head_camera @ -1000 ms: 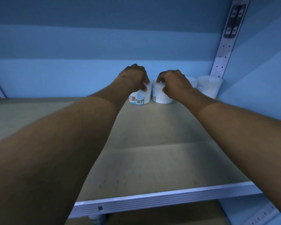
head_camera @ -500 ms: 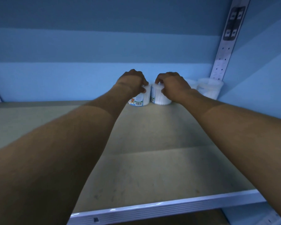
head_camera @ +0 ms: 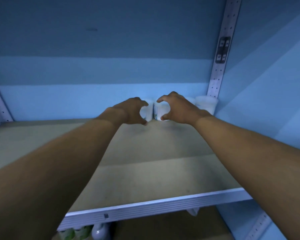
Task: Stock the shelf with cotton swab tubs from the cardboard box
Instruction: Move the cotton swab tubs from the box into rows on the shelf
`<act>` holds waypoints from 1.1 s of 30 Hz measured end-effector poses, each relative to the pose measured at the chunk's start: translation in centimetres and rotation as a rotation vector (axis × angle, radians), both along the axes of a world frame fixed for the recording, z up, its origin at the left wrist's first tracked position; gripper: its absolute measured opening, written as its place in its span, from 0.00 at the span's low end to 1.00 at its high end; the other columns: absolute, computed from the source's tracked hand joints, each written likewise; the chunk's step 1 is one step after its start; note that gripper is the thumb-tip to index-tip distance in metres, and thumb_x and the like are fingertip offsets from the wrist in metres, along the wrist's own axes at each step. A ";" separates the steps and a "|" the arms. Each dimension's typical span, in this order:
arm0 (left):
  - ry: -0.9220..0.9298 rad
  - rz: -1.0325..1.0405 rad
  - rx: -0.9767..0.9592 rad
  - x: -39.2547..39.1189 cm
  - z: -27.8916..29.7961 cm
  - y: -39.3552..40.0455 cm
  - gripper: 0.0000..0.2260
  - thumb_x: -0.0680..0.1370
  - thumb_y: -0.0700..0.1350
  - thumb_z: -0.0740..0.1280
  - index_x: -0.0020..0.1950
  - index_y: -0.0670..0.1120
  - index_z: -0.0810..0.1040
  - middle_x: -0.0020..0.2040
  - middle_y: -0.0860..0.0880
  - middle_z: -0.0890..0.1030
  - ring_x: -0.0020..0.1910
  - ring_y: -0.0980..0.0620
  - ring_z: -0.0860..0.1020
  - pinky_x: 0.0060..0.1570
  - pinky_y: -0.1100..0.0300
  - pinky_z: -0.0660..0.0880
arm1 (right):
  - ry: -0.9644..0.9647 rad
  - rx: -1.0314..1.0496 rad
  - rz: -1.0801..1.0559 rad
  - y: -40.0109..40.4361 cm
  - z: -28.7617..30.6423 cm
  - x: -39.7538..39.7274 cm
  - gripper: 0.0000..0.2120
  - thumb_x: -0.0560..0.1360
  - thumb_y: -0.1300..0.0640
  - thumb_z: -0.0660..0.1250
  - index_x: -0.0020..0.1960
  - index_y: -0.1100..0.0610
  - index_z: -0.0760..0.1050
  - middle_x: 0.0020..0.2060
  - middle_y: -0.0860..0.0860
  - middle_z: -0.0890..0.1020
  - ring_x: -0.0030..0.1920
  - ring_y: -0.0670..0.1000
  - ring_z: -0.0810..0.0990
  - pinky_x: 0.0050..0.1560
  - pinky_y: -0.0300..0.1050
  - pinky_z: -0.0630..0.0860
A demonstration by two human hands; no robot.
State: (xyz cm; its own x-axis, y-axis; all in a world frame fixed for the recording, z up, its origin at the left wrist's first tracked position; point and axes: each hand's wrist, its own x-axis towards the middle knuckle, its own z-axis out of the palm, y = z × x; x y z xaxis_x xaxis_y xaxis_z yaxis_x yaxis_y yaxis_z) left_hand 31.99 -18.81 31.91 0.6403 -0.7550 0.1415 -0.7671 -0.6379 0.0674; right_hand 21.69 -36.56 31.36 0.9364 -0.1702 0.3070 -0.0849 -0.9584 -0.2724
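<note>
Both hands off tubs since last frame: left hand (head_camera: 131, 110) and right hand (head_camera: 176, 108) spread in wide C-curl, holding nothing. Two tubs (head_camera: 160, 110) side by side at shelf (head_camera: 154, 174) rear; another tub (head_camera: 206, 103) in right corner. Blue back wall (head_camera: 102, 49).

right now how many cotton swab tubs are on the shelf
4 along the back wall: one behind the left hand, one behind the right hand, one mostly hidden behind the right wrist, one in the right corner. More may be hidden behind the hands.
</note>
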 end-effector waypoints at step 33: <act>0.123 -0.256 -0.098 -25.6 -5.3 17.3 0.23 0.73 0.58 0.72 0.66 0.53 0.76 0.58 0.55 0.77 0.51 0.58 0.74 0.50 0.65 0.67 | 0.061 0.095 0.193 14.0 -6.8 -26.6 0.25 0.70 0.49 0.77 0.65 0.45 0.76 0.58 0.44 0.76 0.58 0.47 0.75 0.57 0.45 0.74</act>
